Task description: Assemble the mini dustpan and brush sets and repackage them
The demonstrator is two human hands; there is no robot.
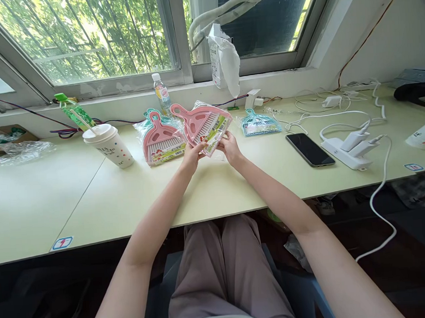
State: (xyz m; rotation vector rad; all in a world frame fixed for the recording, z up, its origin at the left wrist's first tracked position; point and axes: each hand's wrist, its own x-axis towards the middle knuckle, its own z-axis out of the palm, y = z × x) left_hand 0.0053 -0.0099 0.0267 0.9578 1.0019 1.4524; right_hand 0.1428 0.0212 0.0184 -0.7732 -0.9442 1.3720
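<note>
Between my two hands a pink mini dustpan and brush set (pixel 205 123) in clear wrapping is tilted above the table, its handle toward the upper left. My left hand (pixel 193 156) grips its lower left edge, fingers closed. At its lower right corner my right hand (pixel 230 147) pinches the wrapping. Just left of it lies a second pink dustpan and brush set (pixel 163 140), partly over a teal one (pixel 148 116) that is mostly hidden. To the right, a blue dustpan and brush set (pixel 260 123) lies flat in its packaging.
A white paper cup with a straw (pixel 109 145) stands on the left of the table (pixel 121 203), near a green bottle (pixel 73 112). Right are a black phone (pixel 310 149), a white power strip (pixel 346 152) and loose cables. A clear bottle (pixel 162 94) stands by the window.
</note>
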